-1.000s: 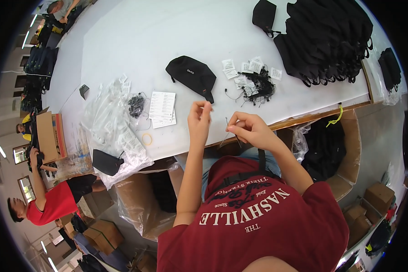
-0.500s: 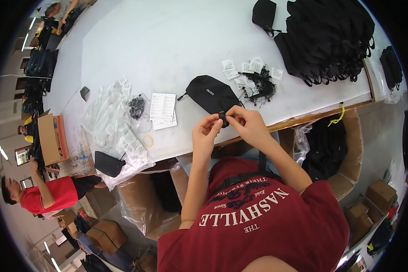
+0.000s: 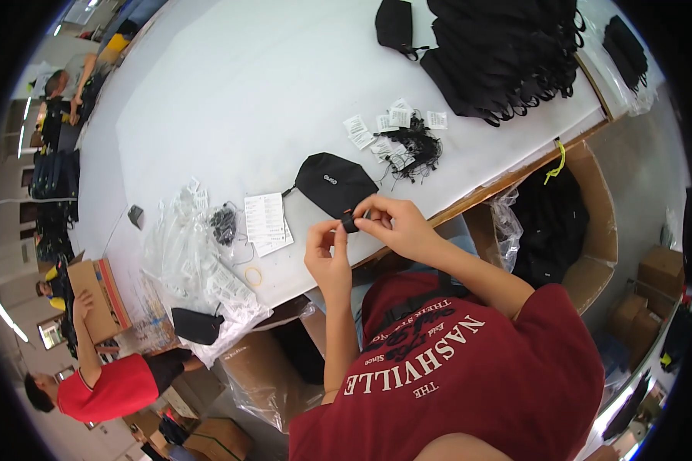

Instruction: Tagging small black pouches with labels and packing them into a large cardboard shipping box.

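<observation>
Loop of black fabric strap [image 3: 349,223], pinched between the fingertips of the left hand [image 3: 328,255] and the right hand [image 3: 398,225].
The right thumb and forefinger press together on the loop's right side, the left ones on its left; the fingers cover too much to tell whether a thin cord is also held. The loop sits at the near end of a black, angular fabric pouch [image 3: 333,183], which lies on a white-topped table [image 3: 231,92] just beyond the hands. To the pouch's left are white printed paper sheets [image 3: 264,219], then crumpled clear plastic bags [image 3: 178,250]; to its right, a tangle of thin black cords with white labels [image 3: 417,150]. Farther right is a heap of black pouches [image 3: 500,54].
</observation>
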The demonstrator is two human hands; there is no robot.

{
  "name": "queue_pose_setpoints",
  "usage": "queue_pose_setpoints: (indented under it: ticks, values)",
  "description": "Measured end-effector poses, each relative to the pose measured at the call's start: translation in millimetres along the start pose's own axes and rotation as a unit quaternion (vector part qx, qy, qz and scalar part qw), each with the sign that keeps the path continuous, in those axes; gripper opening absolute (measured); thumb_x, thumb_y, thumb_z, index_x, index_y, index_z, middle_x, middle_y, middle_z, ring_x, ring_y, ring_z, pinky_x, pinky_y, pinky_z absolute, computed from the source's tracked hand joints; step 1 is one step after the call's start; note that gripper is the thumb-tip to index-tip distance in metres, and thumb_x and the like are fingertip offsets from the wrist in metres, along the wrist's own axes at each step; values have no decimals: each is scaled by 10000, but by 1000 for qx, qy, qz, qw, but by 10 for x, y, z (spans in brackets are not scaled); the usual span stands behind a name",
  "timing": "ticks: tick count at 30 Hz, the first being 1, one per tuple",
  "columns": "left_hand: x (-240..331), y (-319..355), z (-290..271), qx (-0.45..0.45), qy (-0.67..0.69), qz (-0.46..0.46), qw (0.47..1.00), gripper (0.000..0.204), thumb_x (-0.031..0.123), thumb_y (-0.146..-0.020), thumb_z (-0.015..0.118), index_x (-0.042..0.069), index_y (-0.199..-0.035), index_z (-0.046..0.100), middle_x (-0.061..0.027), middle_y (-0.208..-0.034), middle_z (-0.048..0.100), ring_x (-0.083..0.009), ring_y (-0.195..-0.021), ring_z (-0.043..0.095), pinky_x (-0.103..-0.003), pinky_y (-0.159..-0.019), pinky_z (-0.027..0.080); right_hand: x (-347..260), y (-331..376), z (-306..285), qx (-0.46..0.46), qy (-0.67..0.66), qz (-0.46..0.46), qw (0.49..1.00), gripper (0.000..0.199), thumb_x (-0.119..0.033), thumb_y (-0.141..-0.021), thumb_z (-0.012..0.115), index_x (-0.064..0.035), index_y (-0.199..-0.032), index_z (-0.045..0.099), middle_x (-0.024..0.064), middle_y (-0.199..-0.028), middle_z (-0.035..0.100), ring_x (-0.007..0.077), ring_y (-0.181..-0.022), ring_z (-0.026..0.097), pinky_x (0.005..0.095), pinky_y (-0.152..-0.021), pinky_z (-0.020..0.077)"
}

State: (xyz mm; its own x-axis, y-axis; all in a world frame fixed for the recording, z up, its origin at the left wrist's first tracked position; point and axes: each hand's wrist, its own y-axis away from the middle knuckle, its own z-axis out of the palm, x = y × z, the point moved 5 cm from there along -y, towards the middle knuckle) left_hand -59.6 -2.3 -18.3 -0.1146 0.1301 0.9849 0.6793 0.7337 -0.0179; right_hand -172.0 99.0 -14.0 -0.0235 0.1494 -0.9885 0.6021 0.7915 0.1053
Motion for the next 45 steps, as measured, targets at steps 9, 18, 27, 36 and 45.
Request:
queue_pose_setpoints:
  ticks: [9,18,27,36,45]
  values:
    - [200,-1,-163,12,143,-34,989,86,65,-947,470,13,-1013,456,-123,-1030,568,-112,-646,526,-211,-592,394,-52,-65,-108,20,-297,43,954,107,-69,-873,596,-74,-937,511,3,-815,566,90,-791,563,232,-749,422]
    - [645,76,-273,85,113,58,988,77,68,-942,487,13,-995,482,-87,-924,554,-89,-646,526,-199,-593,382,-369,49,-271,5,-349,36,936,117,-29,-856,592,-76,-941,527,31,-872,608,103,-817,582,238,-771,421]
    - [752,132,19,-39,134,-27,990,81,4,-845,642,5,-921,614,70,-655,424,-3,-582,350,-164,-509,247,-462,155,-163,-1,-292,12,956,90,-60,-845,645,-14,-886,580,89,-845,682,119,-793,624,249,-768,478]
    - [735,168,-1,-35,118,-39,992,74,2,-827,658,7,-889,619,84,-637,363,-1,-570,287,-165,-502,210,-469,183,-144,13,-179,-17,984,92,-88,-802,689,-3,-834,673,27,-777,659,75,-740,589,212,-702,447]
    - [691,128,-44,-84,31,-28,996,93,16,-793,686,16,-870,634,80,-611,371,-11,-553,294,-183,-488,215,-505,180,-231,-13,-105,0,994,103,-113,-786,706,-20,-816,675,10,-715,653,62,-693,557,215,-680,435]
